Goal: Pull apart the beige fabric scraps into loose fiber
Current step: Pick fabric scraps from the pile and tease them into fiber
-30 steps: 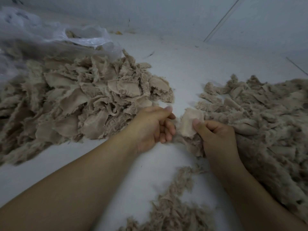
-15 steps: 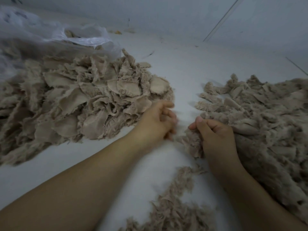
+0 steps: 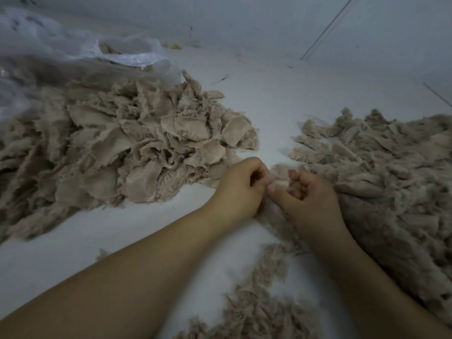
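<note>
Pinching beige scrap [image 3: 277, 176] between left hand [image 3: 238, 189] and right hand [image 3: 309, 196]; both grips clamped on it.

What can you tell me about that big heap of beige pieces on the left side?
The heap of beige fabric scraps lies on the white surface, left of the hands. It is made of many flat, rounded, woven-looking pieces with frayed, fuzzy edges, piled loosely and overlapping. Its far edge runs under a clear plastic bag. The left hand is at its near right edge; whether it touches is unclear.
</note>
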{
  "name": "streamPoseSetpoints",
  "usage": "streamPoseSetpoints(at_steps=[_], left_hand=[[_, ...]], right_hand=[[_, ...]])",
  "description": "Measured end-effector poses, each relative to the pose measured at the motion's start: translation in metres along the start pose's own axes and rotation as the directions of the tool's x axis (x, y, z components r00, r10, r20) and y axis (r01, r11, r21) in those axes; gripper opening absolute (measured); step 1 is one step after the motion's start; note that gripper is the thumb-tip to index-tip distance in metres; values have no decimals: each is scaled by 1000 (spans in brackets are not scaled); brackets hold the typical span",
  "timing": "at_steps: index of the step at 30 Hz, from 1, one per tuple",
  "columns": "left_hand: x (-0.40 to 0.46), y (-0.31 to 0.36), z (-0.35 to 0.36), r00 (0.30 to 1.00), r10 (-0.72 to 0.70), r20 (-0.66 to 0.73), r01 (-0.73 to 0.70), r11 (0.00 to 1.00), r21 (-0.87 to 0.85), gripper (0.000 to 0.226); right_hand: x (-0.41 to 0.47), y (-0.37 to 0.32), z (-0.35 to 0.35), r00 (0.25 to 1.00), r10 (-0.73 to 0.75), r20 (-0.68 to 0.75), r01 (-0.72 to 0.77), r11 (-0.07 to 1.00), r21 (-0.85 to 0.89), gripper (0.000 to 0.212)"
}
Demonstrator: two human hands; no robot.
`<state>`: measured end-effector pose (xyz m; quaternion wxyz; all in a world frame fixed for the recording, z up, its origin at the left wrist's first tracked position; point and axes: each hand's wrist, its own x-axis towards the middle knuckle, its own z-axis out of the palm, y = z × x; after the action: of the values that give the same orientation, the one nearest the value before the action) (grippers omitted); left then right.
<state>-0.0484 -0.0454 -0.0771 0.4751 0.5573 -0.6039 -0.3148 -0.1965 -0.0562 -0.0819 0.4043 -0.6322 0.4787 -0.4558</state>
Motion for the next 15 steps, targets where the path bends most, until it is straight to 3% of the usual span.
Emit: streamPoseSetpoints(at_steps=[6, 8, 11, 14, 15], left_hand=[[3, 1, -6, 987, -157, 40, 161, 932, -325, 20], [4, 3, -8, 984, -149, 97, 175, 913, -368, 14], [4, 3, -4, 977, -167, 133, 202, 924, -325, 28], [3, 3, -3, 981, -179, 78, 195, 894, -402, 4], [3, 1, -5, 980, -192, 47, 192, 874, -446, 7]], right_hand=[[2, 0, 0, 999, -43, -32, 39, 992, -121, 48], [1, 0, -1, 998, -45, -31, 42, 994, -101, 47], [-1, -2, 0, 998, -54, 20, 55, 996, -74, 34], [-1, -3, 0, 997, -58, 50, 63, 993, -101, 35], [-1, -4, 0, 998, -49, 48, 53, 995, -83, 39]])
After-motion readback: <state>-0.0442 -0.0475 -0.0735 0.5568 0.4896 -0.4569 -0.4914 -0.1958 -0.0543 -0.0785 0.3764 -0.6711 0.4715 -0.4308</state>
